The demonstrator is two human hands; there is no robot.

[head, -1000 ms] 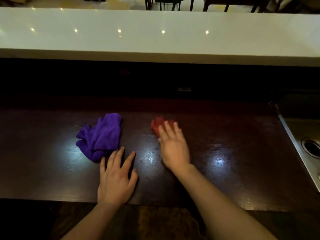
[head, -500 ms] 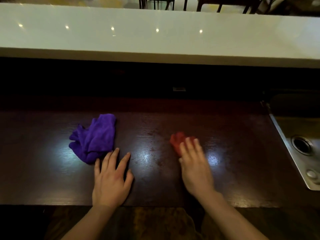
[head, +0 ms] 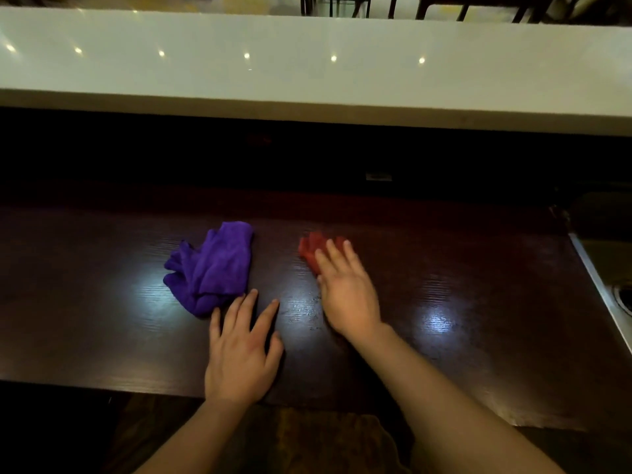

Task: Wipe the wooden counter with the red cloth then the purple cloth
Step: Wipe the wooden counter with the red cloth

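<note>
A crumpled purple cloth (head: pixel 212 268) lies on the dark wooden counter (head: pixel 478 289), left of the middle. My left hand (head: pixel 239 354) rests flat on the wood just below it, fingers spread, fingertips touching the cloth's near edge. A small red cloth (head: pixel 309 248) sits right of the purple one. My right hand (head: pixel 345 289) lies flat on top of the red cloth, pressing it against the counter, so only the cloth's far and left part shows.
A raised white ledge (head: pixel 307 70) runs across the back above a dark recess. A steel sink (head: pixel 612 289) with a drain borders the counter on the right. Chair legs stand beyond the ledge.
My right hand has slid the red cloth back to the left and slightly away from me, after a sweep to the right. The left hand and the purple cloth stay put.
</note>
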